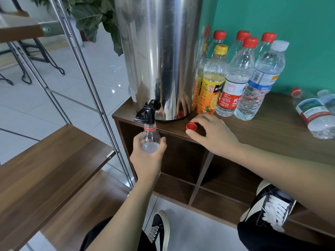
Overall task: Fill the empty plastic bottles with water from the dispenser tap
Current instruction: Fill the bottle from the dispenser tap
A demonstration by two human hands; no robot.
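Gripping an uncapped bottle [150, 138] under the black tap [146, 113] with left hand [147, 156], right hand [212, 134] fingering its red cap [191, 126] on the counter [272, 134]; beyond, capped bottles [241, 77] standing, seemingly mostly filled.

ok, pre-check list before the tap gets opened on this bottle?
1. Bottle cap off: ok, open neck shows a red ring only.
2. Neck lined up under the black tap: ok, it sits right below the spout.
3. Left hand gripping the bottle body: ok.
4. Red cap parked on the cabinet top: ok, right hand rests over it.
5. Tap lever free to press: not ok, neither hand is on it.
6. Water flowing: cannot tell.
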